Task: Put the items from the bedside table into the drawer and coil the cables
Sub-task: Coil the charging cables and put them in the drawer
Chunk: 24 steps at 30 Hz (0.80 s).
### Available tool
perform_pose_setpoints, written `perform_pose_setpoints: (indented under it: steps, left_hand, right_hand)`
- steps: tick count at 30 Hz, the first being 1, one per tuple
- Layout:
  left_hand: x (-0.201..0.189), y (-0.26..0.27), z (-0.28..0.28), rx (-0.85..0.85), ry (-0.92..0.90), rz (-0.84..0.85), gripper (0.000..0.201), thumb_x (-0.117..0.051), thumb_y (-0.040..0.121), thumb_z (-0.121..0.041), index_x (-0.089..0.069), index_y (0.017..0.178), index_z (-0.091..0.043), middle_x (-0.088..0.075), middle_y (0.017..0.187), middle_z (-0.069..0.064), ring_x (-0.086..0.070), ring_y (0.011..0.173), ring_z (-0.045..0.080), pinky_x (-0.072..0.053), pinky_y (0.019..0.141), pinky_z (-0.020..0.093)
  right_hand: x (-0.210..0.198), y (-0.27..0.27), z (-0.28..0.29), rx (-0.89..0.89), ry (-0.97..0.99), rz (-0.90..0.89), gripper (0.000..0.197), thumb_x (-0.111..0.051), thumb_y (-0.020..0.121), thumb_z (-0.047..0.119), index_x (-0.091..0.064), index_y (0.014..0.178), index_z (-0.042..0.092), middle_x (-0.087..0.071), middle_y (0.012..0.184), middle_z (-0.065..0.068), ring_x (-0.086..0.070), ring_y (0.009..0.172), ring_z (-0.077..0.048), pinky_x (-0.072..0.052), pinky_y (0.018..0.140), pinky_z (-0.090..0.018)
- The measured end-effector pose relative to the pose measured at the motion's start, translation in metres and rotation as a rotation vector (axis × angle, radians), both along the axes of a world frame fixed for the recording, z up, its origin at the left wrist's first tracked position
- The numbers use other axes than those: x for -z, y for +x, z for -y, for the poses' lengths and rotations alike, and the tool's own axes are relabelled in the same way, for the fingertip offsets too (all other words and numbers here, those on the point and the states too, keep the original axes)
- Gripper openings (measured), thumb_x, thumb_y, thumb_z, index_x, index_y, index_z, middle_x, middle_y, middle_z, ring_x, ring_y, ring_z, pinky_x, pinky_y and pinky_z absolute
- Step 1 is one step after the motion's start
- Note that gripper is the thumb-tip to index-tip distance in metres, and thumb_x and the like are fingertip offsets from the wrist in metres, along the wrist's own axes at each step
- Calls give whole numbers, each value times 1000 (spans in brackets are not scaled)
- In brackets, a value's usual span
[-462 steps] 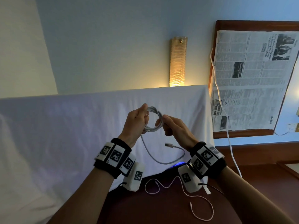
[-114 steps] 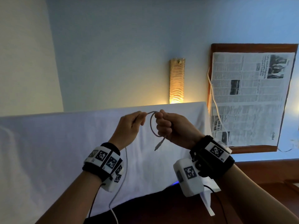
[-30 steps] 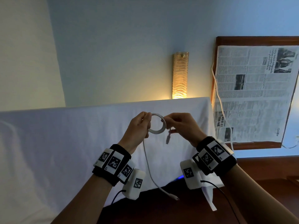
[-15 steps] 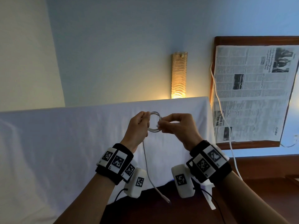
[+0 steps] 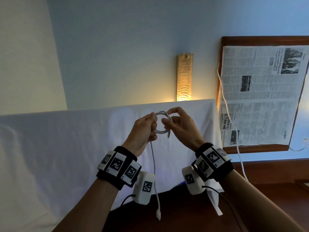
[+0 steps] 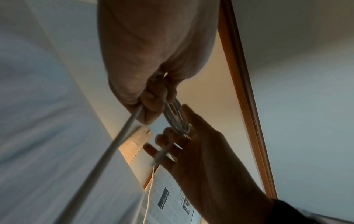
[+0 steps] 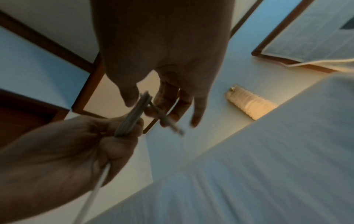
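Observation:
A thin white cable is wound into a small coil (image 5: 160, 122) and held up in front of the white sheet. My left hand (image 5: 153, 121) grips the coil's left side. From that fist the loose tail (image 5: 154, 173) hangs down to its plug (image 5: 158, 216). My right hand (image 5: 168, 118) pinches the coil's right side, index finger over the top and thumb inside the ring. The cable's short end with its plug (image 5: 169, 135) sticks out below that pinch. The left wrist view shows the coil (image 6: 178, 119) between both hands. In the right wrist view, the coil (image 7: 132, 119) shows edge-on.
A white sheet (image 5: 66, 148) covers the surface behind my hands. A lit wall lamp (image 5: 184, 77) glows beyond it. A wood-framed newspaper (image 5: 260, 97) is at the right, with another white cable (image 5: 229, 118) running across it. Dark wood (image 5: 184, 215) lies below my wrists.
My right hand has shifted its pinch round the coil, and the short plug end shows below it again. The hanging tail has swung left and now hangs straighter.

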<state>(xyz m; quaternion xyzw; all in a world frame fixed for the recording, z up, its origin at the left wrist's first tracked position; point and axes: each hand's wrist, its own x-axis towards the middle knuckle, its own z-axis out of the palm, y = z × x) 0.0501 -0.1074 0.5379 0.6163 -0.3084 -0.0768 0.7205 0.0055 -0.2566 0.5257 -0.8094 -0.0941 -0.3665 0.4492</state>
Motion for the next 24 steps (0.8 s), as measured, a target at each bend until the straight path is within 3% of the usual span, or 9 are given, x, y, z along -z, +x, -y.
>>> perform_pose_setpoints:
  steps: [3,7,9,13,15,17,19,21,24]
  left_hand:
    - [-1,0,1,7,-17,10,33,-37,104,-29,-49,77,-14,-33,53,-8,-26,47,8,-28,52,25]
    - [4,5,2,-72,-47,16,32,-39,103,-28,-48,75,-15,-33,57,-5,-26,50,11,-29,52,25]
    - [9,8,3,-93,-50,25,30,-39,103,-30,-49,79,-14,-33,59,-3,-27,51,10,-30,54,26]
    - [13,10,3,-132,-6,87,33,-40,103,-34,-54,79,-14,-46,65,-2,-35,56,11,-33,56,25]
    - [15,14,4,-231,74,235,36,-41,102,-37,-59,82,-12,-52,69,-5,-40,58,10,-38,59,24]
    - [21,20,1,-273,144,438,34,-43,101,-37,-64,91,-13,-56,68,-9,-43,57,8,-38,57,19]
    - [34,30,-9,-264,210,573,30,-43,102,-34,-65,96,-14,-57,68,-4,-41,51,5,-35,52,14]
    - [52,48,-25,-346,294,628,28,-42,102,-28,-63,90,-15,-57,68,2,-46,53,10,-37,54,15]
    - [74,68,-42,-508,444,604,28,-45,101,-23,-57,76,-23,-58,64,-2,-47,51,16,-39,56,24]
  right_hand:
    - [3,-1,-2,1,-52,-61,35,-44,98,43,-57,94,11,-52,67,-1,-49,61,-11,-42,60,-27]
    - [9,-2,-3,-345,349,-215,40,-33,104,31,-56,82,8,-30,62,1,-27,55,-12,-28,54,-25]
    - [8,-4,-2,-426,443,-269,38,-33,104,29,-56,79,12,-31,65,2,-28,58,-12,-30,56,-24]
    - [5,-6,-1,-592,626,-299,36,-35,103,26,-60,81,14,-51,81,-2,-38,61,-10,-38,59,-23]
    - [4,-8,-2,-710,724,-288,33,-34,103,25,-57,82,13,-53,75,0,-37,57,-10,-36,55,-21]
    - [-1,-9,0,-773,830,-263,29,-36,100,27,-54,80,15,-45,63,4,-33,52,-8,-35,50,-19]
    - [-10,-14,9,-803,929,-214,25,-41,96,29,-52,77,16,-38,57,7,-30,48,-7,-33,46,-17]
    - [-19,-20,22,-811,977,-163,22,-43,93,29,-51,77,17,-37,56,8,-29,47,-6,-31,44,-17]
    - [-26,-26,36,-701,919,-152,25,-42,98,28,-54,80,16,-43,58,7,-29,50,-7,-32,45,-17]
